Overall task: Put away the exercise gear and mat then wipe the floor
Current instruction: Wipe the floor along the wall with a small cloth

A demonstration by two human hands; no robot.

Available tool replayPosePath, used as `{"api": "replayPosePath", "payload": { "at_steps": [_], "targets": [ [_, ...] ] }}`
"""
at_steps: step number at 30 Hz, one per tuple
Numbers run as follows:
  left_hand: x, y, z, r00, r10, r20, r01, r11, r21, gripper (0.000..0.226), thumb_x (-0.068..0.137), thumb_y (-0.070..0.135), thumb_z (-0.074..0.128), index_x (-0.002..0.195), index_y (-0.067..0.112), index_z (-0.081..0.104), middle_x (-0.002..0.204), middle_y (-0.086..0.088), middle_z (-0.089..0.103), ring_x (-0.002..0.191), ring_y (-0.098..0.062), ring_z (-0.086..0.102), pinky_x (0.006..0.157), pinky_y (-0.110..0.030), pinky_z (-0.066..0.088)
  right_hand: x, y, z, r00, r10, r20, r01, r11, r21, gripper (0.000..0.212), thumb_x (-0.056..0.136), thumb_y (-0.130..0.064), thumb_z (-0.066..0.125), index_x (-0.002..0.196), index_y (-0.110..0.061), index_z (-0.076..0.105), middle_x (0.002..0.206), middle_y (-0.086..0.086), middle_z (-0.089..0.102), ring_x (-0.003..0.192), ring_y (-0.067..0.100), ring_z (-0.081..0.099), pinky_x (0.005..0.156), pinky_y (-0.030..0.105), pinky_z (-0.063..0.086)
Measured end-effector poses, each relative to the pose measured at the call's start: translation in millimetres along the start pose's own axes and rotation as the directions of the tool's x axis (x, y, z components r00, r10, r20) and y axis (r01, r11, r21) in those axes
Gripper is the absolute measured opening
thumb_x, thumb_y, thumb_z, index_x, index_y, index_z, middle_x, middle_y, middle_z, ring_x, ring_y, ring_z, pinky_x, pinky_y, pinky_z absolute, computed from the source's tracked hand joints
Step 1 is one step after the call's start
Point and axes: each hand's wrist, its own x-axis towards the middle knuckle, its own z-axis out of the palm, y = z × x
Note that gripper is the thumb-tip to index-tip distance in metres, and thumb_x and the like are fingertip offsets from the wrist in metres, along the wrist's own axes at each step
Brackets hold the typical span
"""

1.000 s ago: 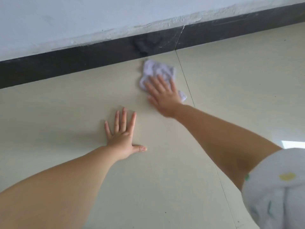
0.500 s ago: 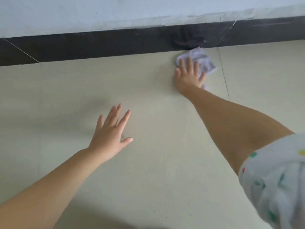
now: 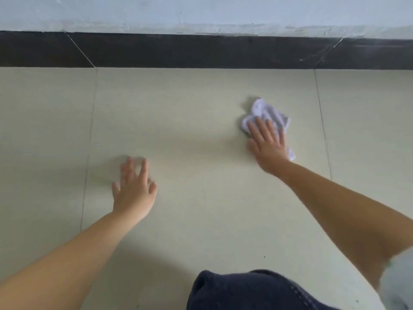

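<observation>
Cloth [image 3: 266,116], white and crumpled, lies on the floor [image 3: 201,130], right of centre, well short of the baseboard [image 3: 201,51]. Right hand [image 3: 268,144] presses flat on its near part, fingers straight and spread, not curled round it; cloth sticks out past the fingertips and at the outer edge of the palm. Left hand [image 3: 134,189] is well apart to the left, fingers spread and holding nothing, blurred, so contact with the floor cannot be told. Floor is pale tile with thin joint lines. Dark baseboard runs along a white wall [image 3: 201,12]. Dark denim knee [image 3: 257,289] at bottom edge. Light sleeve [image 3: 400,276] at lower right.
</observation>
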Motion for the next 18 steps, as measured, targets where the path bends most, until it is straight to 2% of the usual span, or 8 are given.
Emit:
{"api": "replayPosePath", "payload": {
  "at_steps": [4, 7, 8, 10, 12, 15, 17, 18],
  "targets": [
    [0.3, -6.4, 1.5, 0.999, 0.027, 0.017, -0.028, 0.999, 0.042, 0.064, 0.099, 0.031, 0.034, 0.152, 0.028, -0.001, 0.158, -0.004, -0.018, 0.147, -0.021, -0.013, 0.116, -0.051, 0.008, 7.8, 122.2, -49.0, 0.837, 0.547, 0.006, -0.542, 0.829, 0.139, 0.052, 0.102, -0.029, 0.019, 0.152, -0.014, 0.015, 0.159, 0.011, 0.007, 0.146, 0.030, 0.003, 0.117, 0.055, 0.004],
    [2.5, -7.4, -1.7, 0.999, 0.038, 0.030, -0.040, 0.997, 0.069, 0.063, 0.099, 0.030, 0.034, 0.151, 0.029, 0.000, 0.159, -0.005, -0.016, 0.147, -0.022, -0.011, 0.116, -0.050, 0.010, 12.1, 79.7, -31.6, 0.781, 0.624, -0.017, -0.610, 0.768, 0.194, 0.057, 0.099, -0.037, 0.019, 0.152, -0.016, 0.014, 0.160, 0.010, 0.006, 0.146, 0.031, 0.003, 0.116, 0.057, 0.002],
    [3.9, -8.2, -1.6, 0.999, 0.049, 0.019, -0.050, 0.996, 0.069, 0.061, 0.099, 0.029, 0.033, 0.152, 0.028, 0.002, 0.159, -0.006, -0.013, 0.147, -0.023, -0.008, 0.116, -0.050, 0.012, 9.3, 46.7, -17.0, 0.831, 0.553, -0.054, -0.537, 0.824, 0.179, 0.057, 0.098, -0.038, 0.023, 0.151, -0.018, 0.016, 0.160, 0.009, 0.008, 0.146, 0.030, 0.005, 0.114, 0.058, 0.002],
    [7.0, -10.7, -3.0, 0.997, 0.083, -0.004, -0.082, 0.994, 0.071, 0.059, 0.099, 0.024, 0.034, 0.152, 0.025, 0.008, 0.160, -0.010, -0.005, 0.147, -0.027, -0.001, 0.117, -0.049, 0.016, -12.6, -28.5, 20.0, 0.971, 0.200, -0.133, -0.195, 0.980, 0.050, 0.057, 0.094, -0.038, 0.029, 0.147, -0.021, 0.033, 0.156, 0.008, 0.025, 0.144, 0.032, 0.020, 0.112, 0.061, 0.010],
    [8.8, -15.4, -7.2, 0.993, 0.120, 0.004, -0.120, 0.991, 0.066, 0.060, 0.097, 0.015, 0.037, 0.152, 0.022, 0.013, 0.160, -0.012, 0.000, 0.147, -0.027, 0.004, 0.117, -0.045, 0.018, -55.7, -95.2, 55.0, 0.971, -0.212, -0.114, 0.201, 0.974, -0.107, 0.055, 0.088, -0.041, 0.033, 0.136, -0.020, 0.052, 0.145, 0.008, 0.045, 0.135, 0.036, 0.039, 0.109, 0.062, 0.023],
    [5.2, -23.9, -12.6, 0.986, 0.169, -0.007, -0.168, 0.983, 0.073, 0.065, 0.090, 0.006, 0.043, 0.151, 0.017, 0.021, 0.159, -0.013, 0.006, 0.147, -0.026, 0.011, 0.114, -0.041, 0.026, -120.7, -130.4, 77.0, 0.768, -0.612, 0.187, 0.637, 0.760, -0.129, 0.053, 0.095, -0.044, 0.026, 0.143, -0.027, 0.039, 0.152, 0.001, 0.034, 0.142, 0.032, 0.025, 0.110, 0.057, 0.009],
    [-4.5, -27.1, -10.5, 0.983, 0.186, 0.002, -0.184, 0.975, 0.126, 0.065, 0.091, 0.008, 0.043, 0.151, 0.018, 0.020, 0.160, -0.010, 0.005, 0.147, -0.023, 0.009, 0.113, -0.040, 0.026, -122.0, -99.3, 69.4, 0.599, -0.767, 0.231, 0.798, 0.594, -0.099, 0.052, 0.099, -0.044, 0.021, 0.147, -0.028, 0.031, 0.155, -0.001, 0.028, 0.145, 0.028, 0.018, 0.112, 0.053, 0.004],
    [-10.7, -28.8, -7.3, 0.979, 0.203, 0.012, -0.203, 0.967, 0.152, 0.065, 0.092, 0.009, 0.042, 0.151, 0.019, 0.018, 0.160, -0.010, 0.003, 0.147, -0.023, 0.006, 0.114, -0.041, 0.024, -115.7, -75.8, 61.9, 0.569, -0.788, 0.235, 0.822, 0.554, -0.130, 0.051, 0.100, -0.044, 0.017, 0.148, -0.028, 0.026, 0.155, -0.001, 0.027, 0.145, 0.028, 0.019, 0.113, 0.052, 0.004]
  ]
}}
